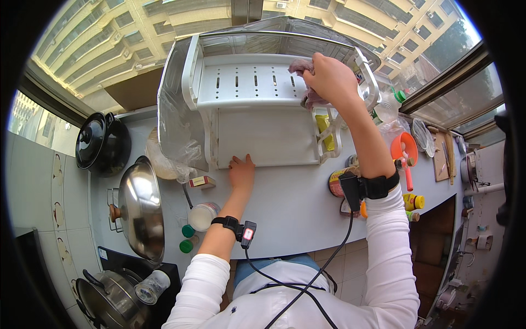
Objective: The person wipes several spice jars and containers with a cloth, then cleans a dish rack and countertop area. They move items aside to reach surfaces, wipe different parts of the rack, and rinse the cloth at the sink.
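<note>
A white two-tier plastic rack [246, 97] stands on the counter before me, its upper shelf pierced with slots and round holes. My right hand [332, 80] grips a bunched mauve cloth [302, 66] at the right end of that upper shelf. Part of the cloth hangs over the shelf's front edge. My left hand [241, 168] rests with fingers apart at the front edge of the lower shelf [269, 135], left of its middle, and holds nothing. Behind the right hand, part of the rack's side is hidden.
Foil-like sheeting [176, 103] surrounds the rack's back and left. Left are a black pot [102, 142], a domed metal lid [141, 209], a small box [202, 182] and a jar [203, 216]. Right are several jars [336, 184], an orange strainer-like scoop [404, 146] and a wooden board [440, 158].
</note>
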The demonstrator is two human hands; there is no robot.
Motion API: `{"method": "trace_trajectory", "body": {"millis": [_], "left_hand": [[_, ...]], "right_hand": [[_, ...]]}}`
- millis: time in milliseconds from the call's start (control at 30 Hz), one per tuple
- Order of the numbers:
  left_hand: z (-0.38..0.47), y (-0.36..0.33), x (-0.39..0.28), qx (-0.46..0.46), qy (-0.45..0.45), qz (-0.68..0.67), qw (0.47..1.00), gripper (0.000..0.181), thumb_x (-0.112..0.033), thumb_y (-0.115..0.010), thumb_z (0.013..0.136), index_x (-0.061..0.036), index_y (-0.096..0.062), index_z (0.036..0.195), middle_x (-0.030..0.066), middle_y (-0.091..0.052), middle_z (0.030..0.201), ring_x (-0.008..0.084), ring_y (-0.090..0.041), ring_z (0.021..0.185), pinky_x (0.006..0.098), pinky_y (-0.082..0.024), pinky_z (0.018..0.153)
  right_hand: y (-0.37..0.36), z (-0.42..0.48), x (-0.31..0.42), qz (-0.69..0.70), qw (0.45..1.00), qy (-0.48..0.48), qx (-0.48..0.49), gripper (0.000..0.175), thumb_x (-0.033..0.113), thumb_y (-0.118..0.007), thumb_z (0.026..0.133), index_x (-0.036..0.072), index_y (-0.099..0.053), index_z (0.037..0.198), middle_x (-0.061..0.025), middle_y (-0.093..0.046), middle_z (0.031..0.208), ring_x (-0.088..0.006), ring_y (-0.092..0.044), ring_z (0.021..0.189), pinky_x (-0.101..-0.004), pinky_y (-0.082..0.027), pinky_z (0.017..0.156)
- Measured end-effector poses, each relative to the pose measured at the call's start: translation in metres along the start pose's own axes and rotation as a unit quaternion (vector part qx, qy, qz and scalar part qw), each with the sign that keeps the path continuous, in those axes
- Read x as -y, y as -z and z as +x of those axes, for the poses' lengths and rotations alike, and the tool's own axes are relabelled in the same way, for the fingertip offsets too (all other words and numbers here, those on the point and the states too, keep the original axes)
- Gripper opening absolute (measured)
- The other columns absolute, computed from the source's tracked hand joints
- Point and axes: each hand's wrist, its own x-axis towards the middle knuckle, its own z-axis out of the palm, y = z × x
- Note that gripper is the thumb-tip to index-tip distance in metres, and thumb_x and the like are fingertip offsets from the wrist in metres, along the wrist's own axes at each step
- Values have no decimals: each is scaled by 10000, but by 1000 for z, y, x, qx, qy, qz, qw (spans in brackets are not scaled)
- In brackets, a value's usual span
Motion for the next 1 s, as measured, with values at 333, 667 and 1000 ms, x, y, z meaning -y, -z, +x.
{"method": "trace_trajectory", "body": {"millis": [333,667,1000], "left_hand": [[-3,4,-1,1,17,-34,999,426,-391,-614,864,-211,-592,1250,278,-565,1236,360,-593,1054,409,-530,855],[-7,4,-1,-57,-8,-17,998,443,-384,-641,851,-166,-604,1235,293,-565,1230,347,-598,1039,405,-519,875],[-2,3,0,-47,-11,-13,999,446,-415,-646,842,-189,-613,1225,300,-573,1206,357,-608,1001,411,-544,829]], "right_hand": [[-77,62,133,211,880,375,-201,283,21,-611,783,131,-626,1044,-35,-672,957,-276,-590,985,-393,-499,810],[-92,75,140,249,894,362,-89,390,13,-538,751,153,-675,1088,-59,-676,999,-294,-572,1015,-398,-498,832],[-77,38,127,443,807,360,149,432,-35,-479,673,97,-706,1017,-103,-666,895,-253,-609,844,-343,-485,733]]}}
